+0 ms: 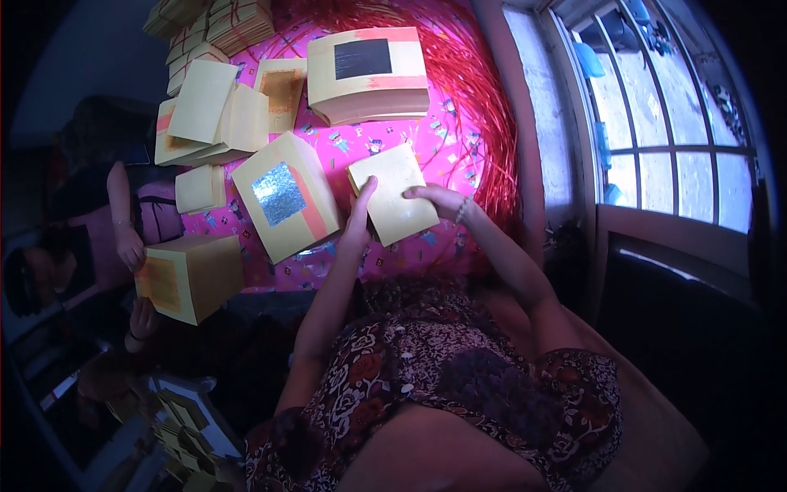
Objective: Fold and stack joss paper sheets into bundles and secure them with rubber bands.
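Between my two hands is a stack of pale yellow paper sheets [399, 201], held slightly tilted above the pink patterned table cover. My left hand [361, 211] grips its left edge, the thumb lying on the top sheet. At the right edge my right hand [443, 199] closes on the stack, its thumb also on top; a bracelet circles that wrist. The fingers underneath are hidden. Just left of my left hand lies a thick paper stack [320, 215] with a silver square and an orange band on top. Beyond my hands sits a larger paper stack [369, 94] with a dark square.
Long red plastic strands [492, 139] spread along the table's right side. String-tied bundles [238, 26] lie at the far left, near loose yellow stacks [201, 102]. On the left, another person's hands [131, 246] hold a thick yellow stack [215, 275]. A barred window [656, 176] stands right.
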`<state>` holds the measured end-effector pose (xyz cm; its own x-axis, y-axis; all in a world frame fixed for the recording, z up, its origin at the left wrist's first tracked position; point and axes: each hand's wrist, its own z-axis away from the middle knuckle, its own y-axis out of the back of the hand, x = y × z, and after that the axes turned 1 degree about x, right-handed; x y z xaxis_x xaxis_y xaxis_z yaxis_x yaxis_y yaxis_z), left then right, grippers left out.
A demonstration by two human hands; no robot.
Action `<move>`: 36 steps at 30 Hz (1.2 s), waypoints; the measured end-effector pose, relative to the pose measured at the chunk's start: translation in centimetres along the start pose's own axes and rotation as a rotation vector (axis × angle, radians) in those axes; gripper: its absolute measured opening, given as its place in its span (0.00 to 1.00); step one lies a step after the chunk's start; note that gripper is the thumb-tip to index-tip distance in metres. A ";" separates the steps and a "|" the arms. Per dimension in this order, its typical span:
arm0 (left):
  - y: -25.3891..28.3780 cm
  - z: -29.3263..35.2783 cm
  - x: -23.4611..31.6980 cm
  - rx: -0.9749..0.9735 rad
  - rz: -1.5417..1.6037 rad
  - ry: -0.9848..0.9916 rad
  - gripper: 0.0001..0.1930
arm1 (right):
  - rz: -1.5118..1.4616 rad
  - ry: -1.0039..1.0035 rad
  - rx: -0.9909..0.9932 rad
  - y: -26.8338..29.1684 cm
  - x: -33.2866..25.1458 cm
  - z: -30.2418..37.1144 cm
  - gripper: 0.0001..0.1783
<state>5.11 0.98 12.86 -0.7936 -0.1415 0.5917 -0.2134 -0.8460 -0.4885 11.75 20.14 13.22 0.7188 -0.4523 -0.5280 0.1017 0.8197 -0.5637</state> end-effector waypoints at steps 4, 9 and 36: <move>0.5 0.0 0.1 -0.067 0.160 0.078 0.33 | 0.030 -0.004 -0.020 -0.1 0.1 -1.0 0.29; 0.4 0.6 0.5 -0.037 0.214 0.081 0.34 | 0.048 0.102 0.043 -2.0 0.1 -1.0 0.27; 0.6 -0.8 1.0 0.033 0.113 -0.052 0.27 | -0.135 0.023 -0.130 -0.5 -3.1 -4.0 0.28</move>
<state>3.77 0.75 12.65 -0.7805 -0.2627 0.5673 -0.1046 -0.8398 -0.5327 6.74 19.74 12.56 0.6884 -0.5643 -0.4558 0.1052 0.6993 -0.7070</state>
